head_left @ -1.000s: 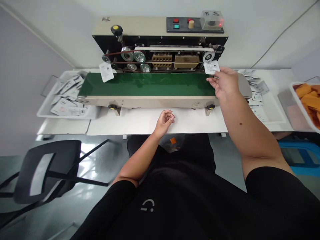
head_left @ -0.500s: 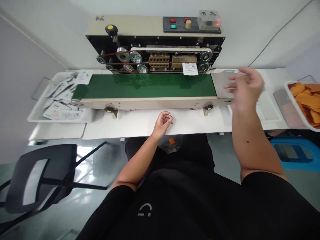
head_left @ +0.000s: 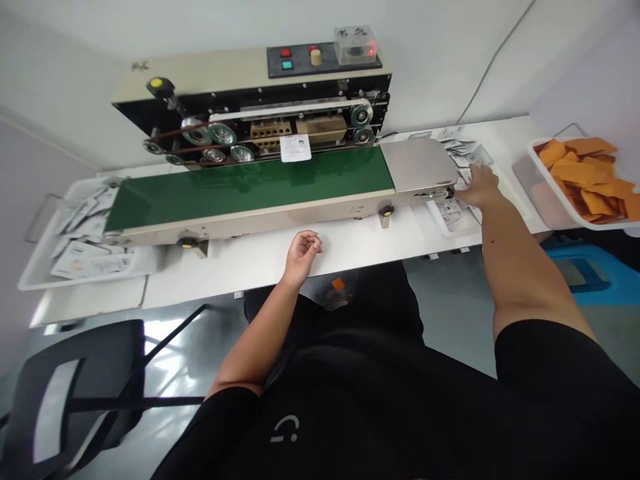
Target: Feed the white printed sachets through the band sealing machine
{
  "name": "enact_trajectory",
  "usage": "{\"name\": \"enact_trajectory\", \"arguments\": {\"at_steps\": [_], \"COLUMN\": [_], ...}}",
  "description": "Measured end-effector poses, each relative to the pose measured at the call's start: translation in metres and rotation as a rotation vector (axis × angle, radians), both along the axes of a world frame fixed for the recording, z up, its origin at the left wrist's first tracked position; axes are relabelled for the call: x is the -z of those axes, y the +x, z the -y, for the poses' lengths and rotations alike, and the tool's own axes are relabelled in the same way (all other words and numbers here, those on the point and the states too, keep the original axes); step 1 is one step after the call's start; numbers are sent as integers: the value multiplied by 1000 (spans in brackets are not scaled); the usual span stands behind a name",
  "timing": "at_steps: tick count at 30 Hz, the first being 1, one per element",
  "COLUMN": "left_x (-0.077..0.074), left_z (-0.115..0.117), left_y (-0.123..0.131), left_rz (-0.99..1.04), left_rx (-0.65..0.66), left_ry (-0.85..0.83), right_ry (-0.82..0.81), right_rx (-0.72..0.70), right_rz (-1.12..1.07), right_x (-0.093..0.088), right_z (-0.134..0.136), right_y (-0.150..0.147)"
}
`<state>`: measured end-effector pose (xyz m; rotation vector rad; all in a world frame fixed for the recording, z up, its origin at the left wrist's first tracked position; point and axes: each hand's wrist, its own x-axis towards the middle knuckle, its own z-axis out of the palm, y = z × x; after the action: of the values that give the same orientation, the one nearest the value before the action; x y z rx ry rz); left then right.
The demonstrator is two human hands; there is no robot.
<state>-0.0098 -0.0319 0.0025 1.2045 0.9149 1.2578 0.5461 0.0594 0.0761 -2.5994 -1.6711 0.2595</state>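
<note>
My left hand (head_left: 302, 255) rests palm up at the front of the white table, fingers loosely curled with nothing visible in them. Over on the right, my right hand (head_left: 479, 187) reaches down with its fingers apart over a white tray (head_left: 456, 230) of small printed white packets (head_left: 451, 209). No packet appears gripped in it. A white printed packet (head_left: 296, 149) hangs in the band sealer (head_left: 220, 80), its lower part above the green conveyor belt (head_left: 240, 185). The belt's metal end plate (head_left: 419, 163) lies beside my right hand.
A white bin (head_left: 145, 261) heaped with printed packets stands at the belt's left end. At far right, a bin (head_left: 543, 190) holds orange packets (head_left: 580, 177). A black chair (head_left: 115, 360) is at lower left, a blue stool (head_left: 613, 273) under the table's right side.
My right hand has gone from above the metal plate down to the tray of packets. The packet has travelled left through the sealer. My view has turned right; my left hand stays curled.
</note>
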Motion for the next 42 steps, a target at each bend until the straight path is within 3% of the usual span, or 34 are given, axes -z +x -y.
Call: {"name": "enact_trajectory", "arguments": {"at_steps": [4, 10, 17, 22, 28, 34, 42], "left_x": [2, 5, 4, 4, 5, 5, 6], "left_z": [1, 4, 5, 5, 1, 1, 1], "left_y": [0, -1, 0, -1, -1, -1, -2], "left_rz": [-29, -40, -48, -52, -83, -92, -91], "left_rx": [-32, -55, -58, -49, -49, -44, -62], "left_ry": [3, 1, 3, 2, -15, -31, -47], "right_ry": [-76, -29, -59, -49, -67, -78, -72], "right_rx": [85, 212, 217, 224, 137, 84, 94], "right_rz": [-127, -139, 104, 119, 58, 74, 138], "right_x": [6, 12, 2, -4, 3, 13, 12], "right_z": [-26, -34, -50, -37, -26, -42, -60], "right_y": [2, 9, 18, 30, 41, 33, 24]}}
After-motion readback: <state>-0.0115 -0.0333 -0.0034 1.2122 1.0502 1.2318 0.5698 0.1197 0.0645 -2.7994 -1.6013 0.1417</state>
